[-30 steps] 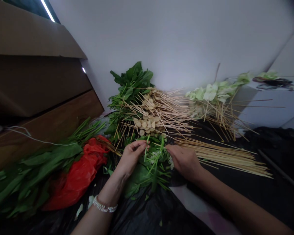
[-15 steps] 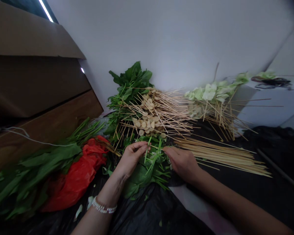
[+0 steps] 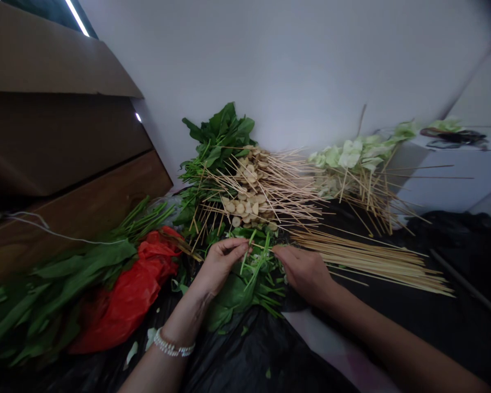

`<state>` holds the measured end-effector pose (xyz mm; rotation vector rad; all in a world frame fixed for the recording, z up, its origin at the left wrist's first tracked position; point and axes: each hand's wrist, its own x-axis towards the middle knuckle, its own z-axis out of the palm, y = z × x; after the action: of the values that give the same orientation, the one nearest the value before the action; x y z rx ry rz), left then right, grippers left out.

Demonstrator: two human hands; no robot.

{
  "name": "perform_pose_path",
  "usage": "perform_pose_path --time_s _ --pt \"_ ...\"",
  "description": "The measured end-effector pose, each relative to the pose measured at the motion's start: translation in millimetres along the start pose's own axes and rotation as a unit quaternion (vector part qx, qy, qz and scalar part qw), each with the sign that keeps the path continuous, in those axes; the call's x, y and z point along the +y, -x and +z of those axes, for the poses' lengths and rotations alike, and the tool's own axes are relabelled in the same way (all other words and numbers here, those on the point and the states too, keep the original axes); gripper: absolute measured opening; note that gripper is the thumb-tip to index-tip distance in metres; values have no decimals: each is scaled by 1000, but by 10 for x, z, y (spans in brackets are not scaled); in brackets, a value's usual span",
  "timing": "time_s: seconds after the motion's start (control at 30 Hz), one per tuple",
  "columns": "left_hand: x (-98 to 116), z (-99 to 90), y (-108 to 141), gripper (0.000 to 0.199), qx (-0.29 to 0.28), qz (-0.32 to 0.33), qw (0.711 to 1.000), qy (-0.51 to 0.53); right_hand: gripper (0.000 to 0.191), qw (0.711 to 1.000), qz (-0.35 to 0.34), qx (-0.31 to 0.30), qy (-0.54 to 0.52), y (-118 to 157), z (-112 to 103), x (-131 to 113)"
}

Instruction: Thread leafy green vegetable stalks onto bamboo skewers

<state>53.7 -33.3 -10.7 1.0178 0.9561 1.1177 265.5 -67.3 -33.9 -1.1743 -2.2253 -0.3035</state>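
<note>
Left hand (image 3: 221, 262) pinching green stem (image 3: 252, 238), right hand (image 3: 305, 270) holding 1 skewer (image 3: 267, 249), red bag (image 3: 129, 297)

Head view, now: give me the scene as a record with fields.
left hand: pinching green stem
right hand: gripping thin skewer, which spans toward left hand
below hands: leafy greens
beyond hands: pale round slices on skewers
right: loose skewers, bundled flat
far right: pale green leaves with skewers
left: red bag
</note>
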Motion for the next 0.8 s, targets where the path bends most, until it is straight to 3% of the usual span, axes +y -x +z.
perform_pose_path --time_s 0.5,0.8 --pt "-9 26 23 30 -37 -49 998 12 28 1000 -9 10 -26 29 53 -45" --pt "-47 42 42 29 -46 -17 997 -62 26 1000 -11 9 -19 30 71 -92"
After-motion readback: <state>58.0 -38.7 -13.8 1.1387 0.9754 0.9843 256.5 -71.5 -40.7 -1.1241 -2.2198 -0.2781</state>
